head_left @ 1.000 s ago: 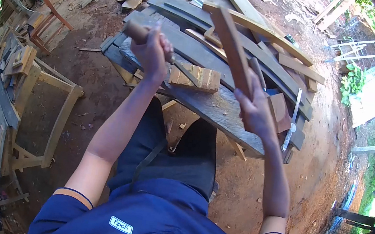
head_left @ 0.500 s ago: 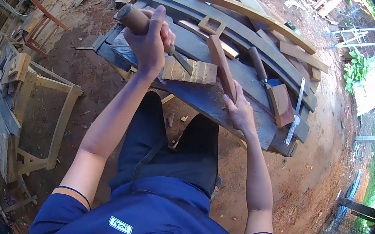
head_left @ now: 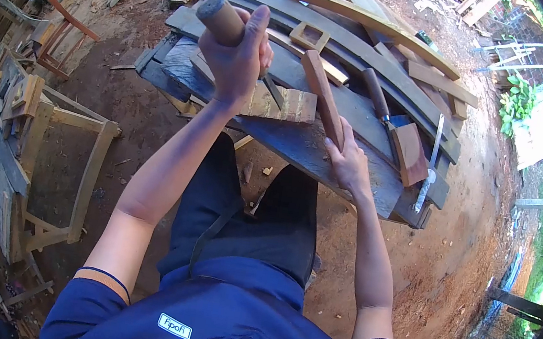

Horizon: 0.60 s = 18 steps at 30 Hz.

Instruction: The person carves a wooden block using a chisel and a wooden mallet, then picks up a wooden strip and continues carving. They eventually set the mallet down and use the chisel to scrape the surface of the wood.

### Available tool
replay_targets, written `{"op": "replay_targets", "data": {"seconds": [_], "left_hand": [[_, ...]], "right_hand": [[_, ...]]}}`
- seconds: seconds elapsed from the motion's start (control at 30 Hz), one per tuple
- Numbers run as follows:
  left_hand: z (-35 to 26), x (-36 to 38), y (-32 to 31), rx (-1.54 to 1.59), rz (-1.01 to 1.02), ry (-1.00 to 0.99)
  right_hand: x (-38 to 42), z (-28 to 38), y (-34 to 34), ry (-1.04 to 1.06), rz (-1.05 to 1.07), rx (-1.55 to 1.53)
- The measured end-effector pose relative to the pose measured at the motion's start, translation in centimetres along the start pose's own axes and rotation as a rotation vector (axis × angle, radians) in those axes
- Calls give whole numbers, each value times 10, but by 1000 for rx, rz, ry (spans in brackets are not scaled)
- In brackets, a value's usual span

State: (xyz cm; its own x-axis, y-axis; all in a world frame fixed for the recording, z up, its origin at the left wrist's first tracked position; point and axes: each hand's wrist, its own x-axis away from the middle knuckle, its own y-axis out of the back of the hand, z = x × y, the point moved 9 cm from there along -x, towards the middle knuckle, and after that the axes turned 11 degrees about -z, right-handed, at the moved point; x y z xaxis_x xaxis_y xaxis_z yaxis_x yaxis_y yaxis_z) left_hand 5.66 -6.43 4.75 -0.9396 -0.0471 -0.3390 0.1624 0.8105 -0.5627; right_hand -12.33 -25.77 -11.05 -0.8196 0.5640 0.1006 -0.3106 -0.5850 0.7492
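Note:
My left hand [head_left: 238, 61] grips the round wooden handle of a chisel [head_left: 222, 18], its dark blade slanting down onto a small pale wood block [head_left: 287, 104]. The block lies on a dark plank bench [head_left: 315, 151] in front of me. My right hand [head_left: 349, 163] holds the lower end of a reddish-brown wooden bar [head_left: 322, 93], which lies along the bench just right of the block.
Curved dark and pale boards [head_left: 375, 24] are stacked behind the block. A second wooden-handled tool [head_left: 375, 95], a reddish block [head_left: 408, 152] and a metal tool [head_left: 429, 164] lie at the bench's right. A wooden frame [head_left: 69, 176] stands on the dirt at left.
My right hand brought the reddish bar down from a raised position to rest beside the block. My left hand with the chisel shifted slightly right and up over the block.

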Motion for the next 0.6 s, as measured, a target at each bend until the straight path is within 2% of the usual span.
{"op": "replay_targets", "data": {"seconds": [0.17, 0.23, 0.27, 0.33, 0.37, 0.4, 0.47, 0.5, 0.6], "left_hand": [[6, 0, -3, -43, -18, -13], [5, 7, -16, -219, 33, -130], [7, 9, -22, -211, 40, -137], [3, 17, -33, -368, 24, -253], [4, 18, -36, -386, 3, -255], [1, 17, -39, -377, 8, -271], [-6, 20, -45, -484, 24, -345], [-7, 20, -46, -506, 32, -398], [-9, 25, -52, -464, 46, -364]], "right_hand": [[0, 0, 0, 28, -33, 20], [1, 1, 3, 19, -36, 3], [-2, -6, 2, 23, -48, 1], [-8, 10, 11, 147, -86, -299], [-12, -3, 16, 6, -50, -357], [-5, 20, 36, -134, -6, -416], [9, 85, 92, 13, -150, -611], [14, 106, 116, 66, -187, -615], [42, 168, 173, 332, -371, -550]]}}
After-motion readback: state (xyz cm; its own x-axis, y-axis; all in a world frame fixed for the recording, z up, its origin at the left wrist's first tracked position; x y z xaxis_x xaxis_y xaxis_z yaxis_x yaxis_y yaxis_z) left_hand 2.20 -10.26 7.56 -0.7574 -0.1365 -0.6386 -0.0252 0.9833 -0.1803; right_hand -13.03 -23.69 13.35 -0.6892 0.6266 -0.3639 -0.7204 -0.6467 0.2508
